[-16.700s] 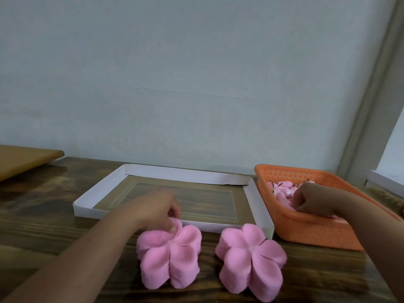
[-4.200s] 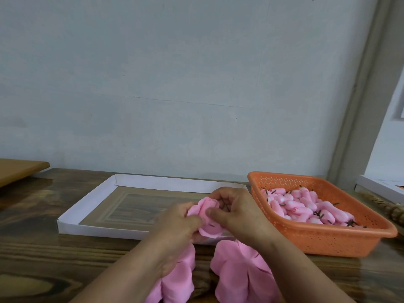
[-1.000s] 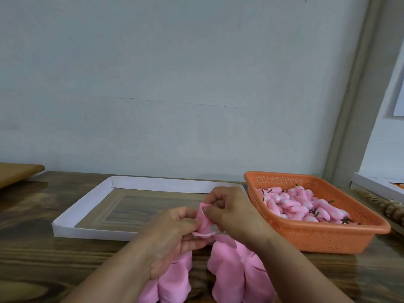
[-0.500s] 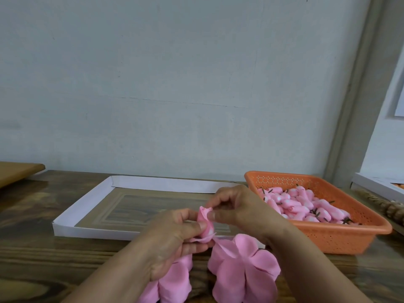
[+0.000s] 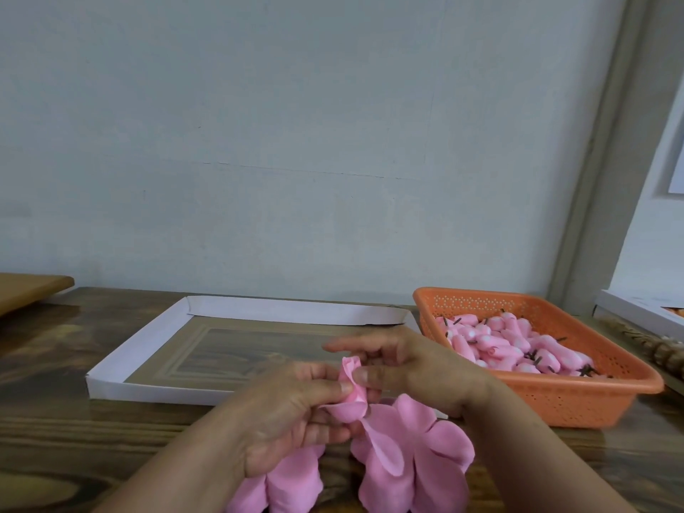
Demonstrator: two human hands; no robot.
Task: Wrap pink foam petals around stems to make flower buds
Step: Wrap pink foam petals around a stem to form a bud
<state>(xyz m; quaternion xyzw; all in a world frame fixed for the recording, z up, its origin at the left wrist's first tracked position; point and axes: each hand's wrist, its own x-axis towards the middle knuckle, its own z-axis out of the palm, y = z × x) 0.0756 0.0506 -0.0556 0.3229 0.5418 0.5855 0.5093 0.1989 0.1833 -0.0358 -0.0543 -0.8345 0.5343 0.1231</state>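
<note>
Centre, above near table edge | half-rolled pink foam petal bud, long axis roughly upright | left hand pinches lower wrap | right hand pinches upper part from right, nearer | loose flap low-left.

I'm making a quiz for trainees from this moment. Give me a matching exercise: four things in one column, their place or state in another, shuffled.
Things:
1. bud
2. orange basket
3. white tray
4. petal stacks

Places or states:
A. nearest, below the hands
B. pinched between both hands
C. far right, holds stemmed pink pieces
D. behind the hands, nothing seen in it

Pairs: 1-B, 2-C, 3-D, 4-A
</note>
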